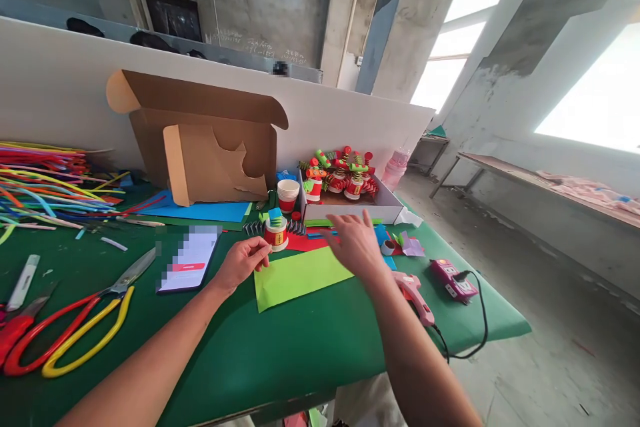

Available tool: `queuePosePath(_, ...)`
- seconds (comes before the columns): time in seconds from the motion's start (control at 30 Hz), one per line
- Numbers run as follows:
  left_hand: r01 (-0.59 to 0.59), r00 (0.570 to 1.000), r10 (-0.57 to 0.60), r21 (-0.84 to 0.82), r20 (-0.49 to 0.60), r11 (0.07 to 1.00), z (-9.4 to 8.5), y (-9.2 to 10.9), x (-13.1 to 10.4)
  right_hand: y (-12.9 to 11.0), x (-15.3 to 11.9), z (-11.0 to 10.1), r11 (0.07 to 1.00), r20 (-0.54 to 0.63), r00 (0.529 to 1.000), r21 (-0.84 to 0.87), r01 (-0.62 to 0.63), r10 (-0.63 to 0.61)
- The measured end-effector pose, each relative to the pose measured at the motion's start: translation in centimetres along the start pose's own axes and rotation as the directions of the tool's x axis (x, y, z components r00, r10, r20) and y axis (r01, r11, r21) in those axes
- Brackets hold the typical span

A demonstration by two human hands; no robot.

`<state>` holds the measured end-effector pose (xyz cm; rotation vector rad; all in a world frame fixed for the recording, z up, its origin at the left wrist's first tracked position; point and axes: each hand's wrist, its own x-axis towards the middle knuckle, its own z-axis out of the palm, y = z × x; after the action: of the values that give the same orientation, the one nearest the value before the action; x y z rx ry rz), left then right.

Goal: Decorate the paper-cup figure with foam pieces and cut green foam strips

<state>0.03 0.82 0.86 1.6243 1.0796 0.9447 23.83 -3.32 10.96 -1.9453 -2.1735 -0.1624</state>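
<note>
A red and white paper cup figure [277,235] with dark folded paper arms and a blue-green top stands upright on the green table. My left hand [246,261] is beside its lower left, thumb and index finger pinched together; whatever they hold is too small to make out. My right hand [356,245] is spread above the right end of a lime green paper sheet [300,278], with nothing visible in it. Red paper [299,242] and blue strips lie behind the sheet. A pink glue gun [416,297] rests right of my right wrist.
Scissors [123,287], a phone [189,259] and colored strips [45,187] lie left. Behind are an open cardboard box [220,167], stacked cups [288,195] and a tray [350,213] of finished figures. A purple box [454,280] with a black cable sits near the right edge.
</note>
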Motion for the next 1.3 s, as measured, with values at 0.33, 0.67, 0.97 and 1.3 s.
queuePosePath(0.33,-0.405,0.885,0.182,0.517,0.428,0.754,1.2,-0.5,-1.4,-4.8,-5.1,3.6,0.954,0.085,0.981,0.263,0.145,-0.173)
queuePosePath(0.67,-0.404,0.892,0.031,0.764,0.451,0.504,2.9,0.6,-3.5,11.6,-14.8,3.7,0.882,-0.123,0.874,0.030,-0.470,0.470)
queuePosePath(0.97,-0.314,0.948,0.027,0.914,0.318,0.257,6.1,2.8,-6.1,12.9,-15.9,4.8,0.790,-0.001,0.790,-0.007,-0.613,0.613)
queuePosePath(1.3,-0.317,0.940,0.202,0.924,0.276,0.214,2.7,0.5,-13.0,14.1,-15.3,4.4,0.785,-0.162,0.790,-0.106,-0.610,0.592)
